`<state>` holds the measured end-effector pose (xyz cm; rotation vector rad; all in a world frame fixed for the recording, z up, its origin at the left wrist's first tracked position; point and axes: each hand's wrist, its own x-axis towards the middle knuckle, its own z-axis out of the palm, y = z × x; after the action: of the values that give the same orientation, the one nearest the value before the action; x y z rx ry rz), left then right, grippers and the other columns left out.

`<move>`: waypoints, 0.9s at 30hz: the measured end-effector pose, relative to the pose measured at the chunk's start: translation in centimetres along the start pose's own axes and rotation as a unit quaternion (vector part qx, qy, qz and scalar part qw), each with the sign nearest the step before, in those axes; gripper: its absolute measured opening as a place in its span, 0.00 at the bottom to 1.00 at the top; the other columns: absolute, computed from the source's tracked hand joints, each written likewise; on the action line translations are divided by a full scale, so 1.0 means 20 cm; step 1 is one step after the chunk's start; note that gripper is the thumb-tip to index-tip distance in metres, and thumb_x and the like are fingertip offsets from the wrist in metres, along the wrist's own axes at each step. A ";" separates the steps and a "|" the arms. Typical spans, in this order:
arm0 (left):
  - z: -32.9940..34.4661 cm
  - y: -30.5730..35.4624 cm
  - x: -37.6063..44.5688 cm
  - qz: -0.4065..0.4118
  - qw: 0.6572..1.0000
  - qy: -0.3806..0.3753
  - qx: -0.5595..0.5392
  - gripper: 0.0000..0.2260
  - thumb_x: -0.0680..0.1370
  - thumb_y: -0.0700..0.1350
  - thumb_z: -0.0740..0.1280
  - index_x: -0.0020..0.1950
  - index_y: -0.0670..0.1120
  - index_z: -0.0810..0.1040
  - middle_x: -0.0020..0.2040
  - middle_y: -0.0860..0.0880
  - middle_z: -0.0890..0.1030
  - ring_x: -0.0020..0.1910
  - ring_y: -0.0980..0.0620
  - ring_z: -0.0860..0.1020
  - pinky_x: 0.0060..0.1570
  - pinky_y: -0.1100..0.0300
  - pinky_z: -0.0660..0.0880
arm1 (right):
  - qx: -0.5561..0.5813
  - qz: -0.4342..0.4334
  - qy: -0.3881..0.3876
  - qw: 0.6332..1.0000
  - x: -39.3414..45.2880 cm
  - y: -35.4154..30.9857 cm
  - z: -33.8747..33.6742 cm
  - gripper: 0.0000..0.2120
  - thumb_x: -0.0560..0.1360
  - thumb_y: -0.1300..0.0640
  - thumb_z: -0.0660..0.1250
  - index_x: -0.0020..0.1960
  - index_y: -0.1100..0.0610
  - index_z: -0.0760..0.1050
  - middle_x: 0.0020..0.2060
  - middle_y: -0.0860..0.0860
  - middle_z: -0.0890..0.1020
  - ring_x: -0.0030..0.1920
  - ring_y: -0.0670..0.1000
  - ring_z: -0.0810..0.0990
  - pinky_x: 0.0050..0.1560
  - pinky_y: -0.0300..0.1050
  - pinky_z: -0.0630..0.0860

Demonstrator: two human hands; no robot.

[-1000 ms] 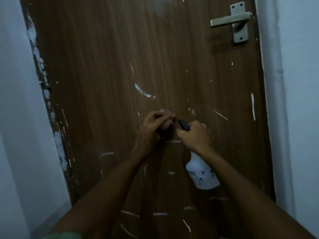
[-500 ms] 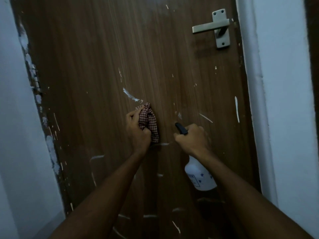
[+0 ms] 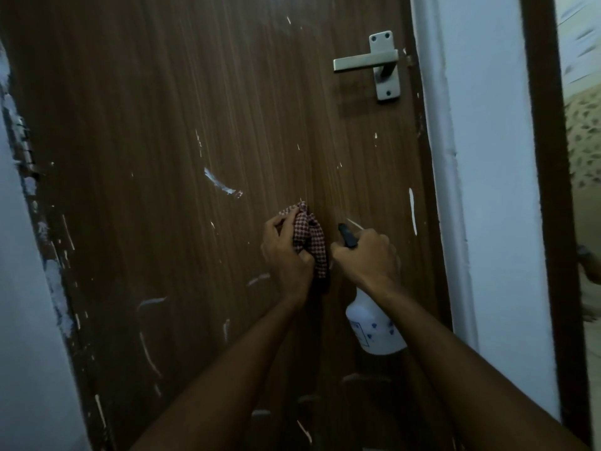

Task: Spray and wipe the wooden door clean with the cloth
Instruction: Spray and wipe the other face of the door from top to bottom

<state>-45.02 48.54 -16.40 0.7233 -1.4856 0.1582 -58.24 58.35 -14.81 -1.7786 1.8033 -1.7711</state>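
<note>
Door (image 3: 201,157) of dark wood fills our view, flecked with pale streaks, its metal handle (image 3: 367,60) high toward the right edge. Well below that handle, our right hand (image 3: 366,255) is wrapped tight around the neck of a white spray bottle (image 3: 374,327), whose body hangs beneath the fist. Just left of it, our left hand (image 3: 284,252) clutches the bunched checked cloth (image 3: 309,239), pressing it against the wood.
</note>
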 end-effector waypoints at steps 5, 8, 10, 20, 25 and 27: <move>0.12 0.15 0.01 0.269 0.951 -0.142 0.049 0.28 0.77 0.45 0.75 0.76 0.46 0.73 0.73 0.44 0.72 0.68 0.52 0.69 0.72 0.53 0.68 | 0.003 0.038 0.026 0.999 0.03 0.09 -0.07 0.10 0.79 0.50 0.68 0.41 0.52 0.76 0.34 0.49 0.81 0.36 0.49 0.80 0.35 0.41 0.71; 0.10 0.08 0.13 0.342 0.913 -0.203 0.098 0.34 0.72 0.45 0.77 0.77 0.45 0.72 0.74 0.41 0.71 0.69 0.44 0.69 0.71 0.44 0.69 | -0.002 0.047 0.019 0.999 0.02 0.15 -0.12 0.11 0.80 0.51 0.68 0.41 0.54 0.76 0.35 0.50 0.80 0.35 0.48 0.78 0.36 0.42 0.72; 0.04 0.04 0.20 0.304 0.935 -0.162 0.089 0.31 0.72 0.42 0.73 0.76 0.45 0.73 0.73 0.41 0.72 0.70 0.44 0.68 0.71 0.46 0.67 | -0.024 0.041 -0.004 0.999 0.00 0.17 -0.13 0.11 0.80 0.52 0.68 0.40 0.55 0.76 0.34 0.51 0.79 0.33 0.49 0.77 0.37 0.45 0.74; 0.16 0.00 0.07 0.494 0.806 -0.293 0.146 0.30 0.76 0.45 0.76 0.76 0.46 0.72 0.77 0.40 0.70 0.69 0.40 0.74 0.70 0.41 0.73 | -0.040 0.049 0.051 0.997 0.00 0.15 -0.17 0.13 0.79 0.46 0.69 0.38 0.52 0.76 0.33 0.50 0.79 0.35 0.50 0.78 0.36 0.44 0.72; 0.13 0.11 0.27 0.421 0.872 -0.206 0.144 0.28 0.79 0.48 0.69 0.80 0.50 0.68 0.77 0.43 0.68 0.74 0.39 0.68 0.73 0.43 0.66 | -0.055 0.082 0.038 0.994 -0.04 0.21 -0.24 0.14 0.74 0.44 0.68 0.38 0.54 0.75 0.35 0.52 0.78 0.36 0.54 0.79 0.36 0.43 0.68; 0.15 0.18 0.24 0.233 0.962 -0.096 0.105 0.33 0.76 0.45 0.74 0.80 0.50 0.69 0.77 0.44 0.68 0.75 0.41 0.66 0.74 0.47 0.61 | -0.060 0.086 0.051 0.993 -0.04 0.23 -0.29 0.15 0.74 0.45 0.68 0.36 0.54 0.73 0.33 0.51 0.77 0.35 0.54 0.78 0.34 0.43 0.67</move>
<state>-48.85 48.24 -10.96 0.5550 -1.8279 0.6278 -65.00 61.16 -16.58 -1.5402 2.0742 -1.7510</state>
